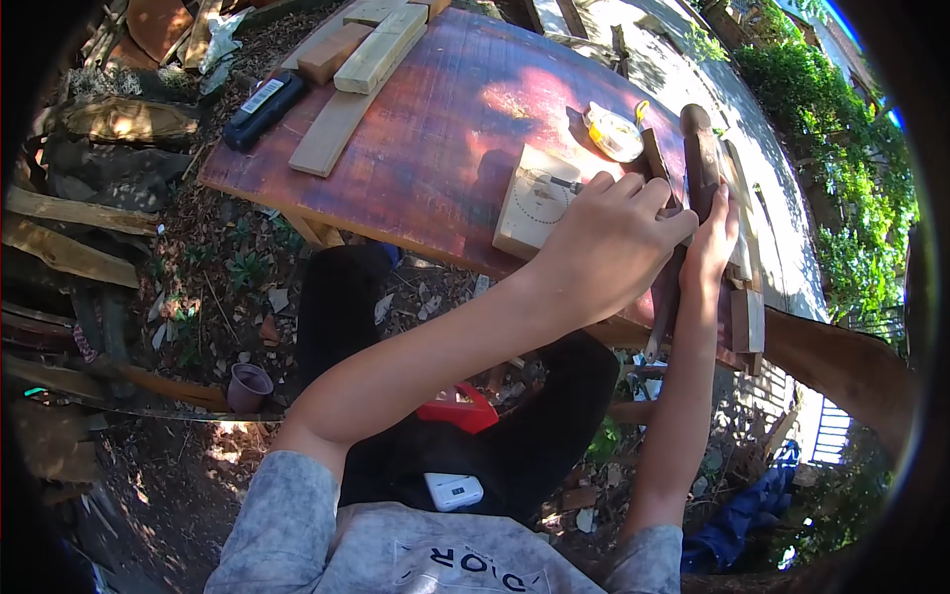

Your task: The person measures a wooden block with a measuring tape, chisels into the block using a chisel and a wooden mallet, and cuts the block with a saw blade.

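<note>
My left hand [614, 238] reaches across the table, its fingers curled closed above the wood block. What sits inside that grip is hidden. Beside it, my right hand [711, 243] is wrapped against a dark wooden piece with a rounded end [699, 148]. A long dark strip [665, 297] runs between both hands toward the table edge. The pale wood block [532, 206] lies under my left hand and bears a dotted circle. On its top is a slim dark tool [566, 184], partly covered by my fingers.
A yellow-and-clear tape roll [615, 134] lies behind the block on the reddish table [445, 129]. Wood pieces [381, 49] and a black case [265, 109] occupy the left end. More wood offcuts [748, 319] line the right edge. A red object [460, 408] sits below, between my legs.
</note>
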Motion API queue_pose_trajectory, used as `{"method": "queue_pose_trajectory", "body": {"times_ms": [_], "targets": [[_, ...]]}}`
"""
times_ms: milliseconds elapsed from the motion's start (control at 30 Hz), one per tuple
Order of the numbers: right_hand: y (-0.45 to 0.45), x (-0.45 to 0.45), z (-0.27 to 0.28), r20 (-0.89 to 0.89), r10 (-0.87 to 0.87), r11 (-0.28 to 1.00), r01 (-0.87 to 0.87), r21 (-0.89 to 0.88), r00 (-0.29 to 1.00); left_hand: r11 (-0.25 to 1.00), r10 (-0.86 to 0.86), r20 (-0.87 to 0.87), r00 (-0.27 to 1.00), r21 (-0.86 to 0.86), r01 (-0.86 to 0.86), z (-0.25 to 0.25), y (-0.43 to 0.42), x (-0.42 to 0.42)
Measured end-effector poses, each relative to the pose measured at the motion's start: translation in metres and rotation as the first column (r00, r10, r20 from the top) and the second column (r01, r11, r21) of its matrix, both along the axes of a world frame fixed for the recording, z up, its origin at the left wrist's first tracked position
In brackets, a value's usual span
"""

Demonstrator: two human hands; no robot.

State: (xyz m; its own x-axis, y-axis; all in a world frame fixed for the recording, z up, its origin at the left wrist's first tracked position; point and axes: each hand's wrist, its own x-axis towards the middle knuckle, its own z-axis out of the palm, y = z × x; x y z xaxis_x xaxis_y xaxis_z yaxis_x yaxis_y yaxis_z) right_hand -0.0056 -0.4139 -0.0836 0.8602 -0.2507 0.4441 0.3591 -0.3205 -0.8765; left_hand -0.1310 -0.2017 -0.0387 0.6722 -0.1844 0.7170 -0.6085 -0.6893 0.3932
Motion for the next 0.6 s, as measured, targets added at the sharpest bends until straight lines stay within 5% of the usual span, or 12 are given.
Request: {"method": "queue_pose_trajectory", "body": {"times_ms": [367, 600], "targets": [[0.016, -0.015, 0.015, -0.143, -0.041, 0.99, 0.06, 0.128, 0.989, 0.998, 0.068, -0.011, 0.998, -0.008, -0.068, 0.001, -0.003, 0.015], [0.01, -0.01, 0.011, -0.089, 0.003, 0.996, 0.005, 0.091, 0.996, 0.998, -0.003, 0.019, 1.0, -0.055, 0.004, -0.001, -0.002, 0.018]]}}
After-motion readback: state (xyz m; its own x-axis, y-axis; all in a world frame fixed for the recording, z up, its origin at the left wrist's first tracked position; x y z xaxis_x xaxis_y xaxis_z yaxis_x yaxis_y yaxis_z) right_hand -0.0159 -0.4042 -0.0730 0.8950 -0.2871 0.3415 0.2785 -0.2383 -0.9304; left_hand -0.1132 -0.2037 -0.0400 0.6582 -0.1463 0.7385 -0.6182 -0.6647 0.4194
